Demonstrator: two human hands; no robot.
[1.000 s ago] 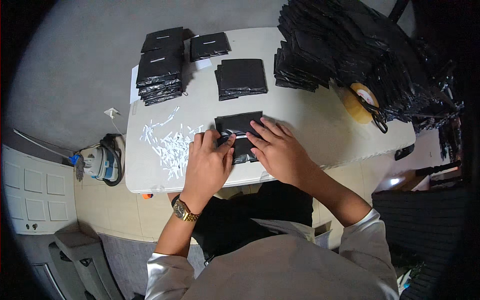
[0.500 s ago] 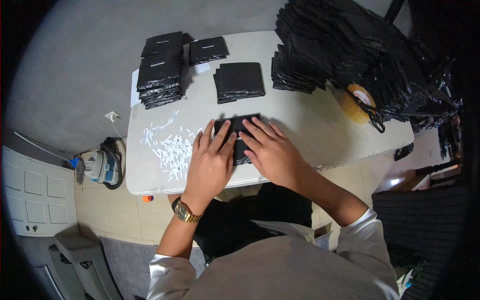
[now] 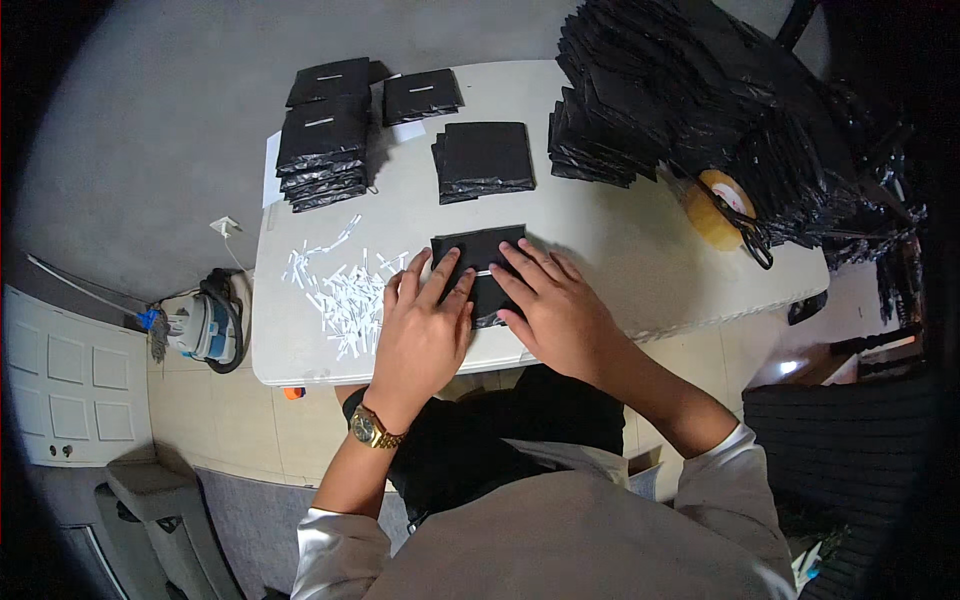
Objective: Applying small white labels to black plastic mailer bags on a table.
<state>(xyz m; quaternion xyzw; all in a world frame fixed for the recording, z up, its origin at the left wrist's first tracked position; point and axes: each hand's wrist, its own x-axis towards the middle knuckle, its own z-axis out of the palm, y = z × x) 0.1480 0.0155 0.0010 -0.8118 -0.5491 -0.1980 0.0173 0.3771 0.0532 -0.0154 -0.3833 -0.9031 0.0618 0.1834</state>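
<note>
A flat black plastic-wrapped packet [image 3: 487, 243] lies near the front edge of the table, partly covered by my hands. Across its middle, between my fingertips, is a small white paper strip [image 3: 483, 272]. My left hand [image 3: 418, 325] rests on the packet's left side with fingers stretched out. On the right side my right hand [image 3: 563, 308] lies with its fingers spread, the fingertips by the strip's end. Many loose white strips [image 3: 352, 308] are heaped left of my left hand. Beyond the packet sits a short stack of black packets [image 3: 486, 157].
Stacked black packets with white strips [image 3: 322, 135] stand at the back left, beside another such packet [image 3: 421, 95]. A big pile of black packets [image 3: 680, 90] fills the back right of the white table [image 3: 640, 265]. Near it are a tape roll [image 3: 722, 215] and scissors [image 3: 757, 240].
My right fingers have shifted slightly apart from the left ones, and the white strip on the packet now shows between them. The view has moved a little.
</note>
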